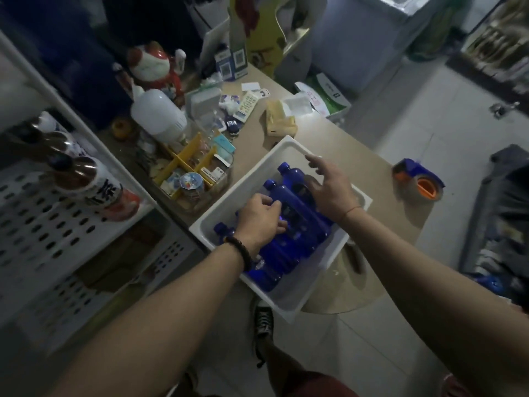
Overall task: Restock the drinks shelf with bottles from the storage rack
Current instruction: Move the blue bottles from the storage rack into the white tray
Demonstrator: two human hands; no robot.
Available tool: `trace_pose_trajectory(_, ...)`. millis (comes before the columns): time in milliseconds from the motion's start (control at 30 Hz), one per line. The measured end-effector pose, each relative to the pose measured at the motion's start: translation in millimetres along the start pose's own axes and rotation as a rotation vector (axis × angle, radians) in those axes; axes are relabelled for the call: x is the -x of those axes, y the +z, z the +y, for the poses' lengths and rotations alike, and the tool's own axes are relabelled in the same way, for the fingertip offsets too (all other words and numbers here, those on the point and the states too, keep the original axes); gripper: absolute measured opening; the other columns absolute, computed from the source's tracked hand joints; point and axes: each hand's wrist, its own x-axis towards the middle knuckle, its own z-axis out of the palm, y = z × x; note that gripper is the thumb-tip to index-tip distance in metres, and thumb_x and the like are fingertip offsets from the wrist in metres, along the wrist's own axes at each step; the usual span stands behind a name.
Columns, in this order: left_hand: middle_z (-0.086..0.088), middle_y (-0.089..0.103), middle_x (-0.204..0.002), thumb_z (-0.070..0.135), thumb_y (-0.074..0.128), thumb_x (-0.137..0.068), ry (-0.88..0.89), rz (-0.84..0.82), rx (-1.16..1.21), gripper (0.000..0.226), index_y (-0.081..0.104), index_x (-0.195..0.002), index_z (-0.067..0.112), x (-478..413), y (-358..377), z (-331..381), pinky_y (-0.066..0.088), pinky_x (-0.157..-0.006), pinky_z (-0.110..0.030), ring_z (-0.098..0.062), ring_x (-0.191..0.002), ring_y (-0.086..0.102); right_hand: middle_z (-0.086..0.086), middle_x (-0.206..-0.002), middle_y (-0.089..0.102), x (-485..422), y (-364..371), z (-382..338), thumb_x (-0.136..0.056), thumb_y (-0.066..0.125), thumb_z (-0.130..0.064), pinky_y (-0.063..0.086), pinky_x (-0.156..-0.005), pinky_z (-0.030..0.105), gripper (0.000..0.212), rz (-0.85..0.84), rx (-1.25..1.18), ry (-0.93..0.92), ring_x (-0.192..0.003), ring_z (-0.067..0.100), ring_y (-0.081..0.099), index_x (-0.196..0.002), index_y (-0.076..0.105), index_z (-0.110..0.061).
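Blue bottles [289, 224]: lying heaped in the white tub [289, 303] on the counter [363, 156]
Left hand [259, 222]: grip curled around one bottle
Right hand [329, 193]: fingers spread loosely over the bottles, grasping nothing

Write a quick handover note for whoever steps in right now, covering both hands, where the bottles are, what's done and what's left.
Left hand: curled around a dark blue plastic bottle in the white rectangular plastic tub; not lifted.
Right hand: open, fingers spread over the bottles at the tub's far end, gripping nothing.
Bottles: several blue ones lie on their sides in the tub on the beige counter.
Shelf: the white perforated metal shelf at left holds a few brown tea bottles.
Done: no blue bottle shelved in view.
Left: move them all across.
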Motion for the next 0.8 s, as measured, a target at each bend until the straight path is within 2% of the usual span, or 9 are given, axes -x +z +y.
trace_pose_trajectory(67, 0.000, 0.074, -0.098, 0.026, 0.057, -0.107, 0.089, 0.013, -0.037, 0.009, 0.062, -0.114, 0.023, 23.0, -26.9, 4.8, 0.065, -0.071, -0.026, -0.013, -0.082, 0.078, -0.003, -0.129, 0.064, 18.8, -7.5, -26.6, -0.100, 0.059, -0.019, 0.053, -0.103, 0.035, 0.036, 0.003, -0.074, -0.059, -0.115, 0.010, 0.060, -0.136, 0.060, -0.022)
trace_pose_trajectory(200, 0.004, 0.077, -0.095, 0.030, 0.061, -0.105, 0.330, 0.136, -0.062, 0.008, 0.070, -0.106, 0.028, 78.8, -116.3, 16.5, 0.067, -0.077, -0.041, -0.012, -0.084, 0.077, -0.006, -0.118, 0.067, 61.4, -0.3, -127.9, -0.099, 0.061, -0.018, 0.057, -0.091, 0.022, 0.031, -0.104, -0.238, -0.263, -0.106, 0.002, 0.064, -0.129, 0.064, -0.021)
trace_pose_trajectory(333, 0.010, 0.078, -0.094, 0.033, 0.070, -0.099, 0.543, 0.420, -0.045, 0.005, 0.072, -0.103, 0.031, 155.3, -224.8, 34.5, 0.064, -0.082, -0.040, -0.009, -0.089, 0.075, 0.001, -0.114, 0.071, 96.7, 25.7, -250.9, -0.095, 0.070, -0.017, 0.061, -0.087, 0.034, 0.035, -0.223, -0.468, -0.414, -0.103, 0.015, 0.070, -0.129, 0.066, -0.019)
trace_pose_trajectory(467, 0.019, 0.075, -0.096, 0.033, 0.067, -0.102, 0.683, 0.682, -0.068, 0.005, 0.069, -0.106, 0.036, 253.6, -328.8, 41.2, 0.058, -0.075, -0.016, 0.003, -0.089, 0.072, 0.006, -0.110, 0.074, 139.4, 55.7, -363.1, -0.093, 0.070, -0.006, 0.062, -0.081, 0.042, 0.032, -0.289, -0.650, -0.525, -0.097, 0.028, 0.072, -0.124, 0.068, -0.016)
trace_pose_trajectory(533, 0.019, 0.074, -0.097, 0.041, 0.064, -0.102, 0.738, 0.853, -0.115, 0.013, 0.067, -0.113, 0.036, 301.8, -381.5, 39.4, 0.058, -0.076, -0.017, 0.002, -0.091, 0.071, 0.000, -0.109, 0.074, 159.6, 72.0, -419.5, -0.093, 0.071, -0.008, 0.062, -0.075, 0.033, 0.032, -0.306, -0.668, -0.634, -0.096, 0.021, 0.072, -0.122, 0.069, -0.022)
trace_pose_trajectory(633, 0.014, 0.068, -0.106, 0.040, 0.064, -0.102, 0.780, 1.195, -0.173, 0.018, 0.061, -0.118, 0.033, 342.8, -462.4, 32.8, 0.057, -0.078, -0.020, -0.001, -0.090, 0.067, -0.008, -0.117, 0.069, 174.3, 102.4, -495.1, -0.093, 0.072, -0.017, 0.058, -0.084, 0.023, 0.037, -0.267, -0.634, -0.782, -0.104, 0.011, 0.069, -0.127, 0.065, -0.030)
trace_pose_trajectory(700, 0.000, 0.059, -0.123, 0.038, 0.068, -0.099, 0.754, 1.381, -0.158, 0.030, 0.054, -0.123, 0.028, 351.4, -508.2, 29.0, 0.058, -0.087, -0.035, -0.011, -0.098, 0.062, -0.008, -0.129, 0.059, 176.2, 126.5, -534.8, -0.092, 0.073, -0.026, 0.052, -0.090, 0.013, 0.049, -0.129, -0.532, -0.838, -0.110, 0.004, 0.062, -0.138, 0.056, -0.029)
trace_pose_trajectory(733, -0.004, 0.052, -0.131, 0.039, 0.070, -0.097, 0.704, 1.423, -0.137, 0.038, 0.051, -0.127, 0.025, 351.0, -526.1, 28.4, 0.057, -0.093, -0.040, -0.017, -0.108, 0.059, -0.006, -0.135, 0.051, 175.1, 139.6, -549.0, -0.091, 0.073, -0.029, 0.050, -0.095, 0.014, 0.057, -0.065, -0.501, -0.841, -0.117, 0.005, 0.057, -0.143, 0.050, -0.028)
trace_pose_trajectory(800, -0.009, 0.041, -0.145, 0.042, 0.074, -0.093, 0.607, 1.423, -0.145, 0.061, 0.045, -0.142, 0.019, 345.9, -555.3, 26.8, 0.046, -0.110, -0.039, -0.025, -0.132, 0.046, -0.001, -0.145, 0.036, 174.7, 165.4, -573.1, -0.091, 0.073, -0.034, 0.042, -0.111, 0.031, 0.071, 0.015, -0.436, -0.841, -0.134, 0.017, 0.041, -0.151, 0.036, -0.026)
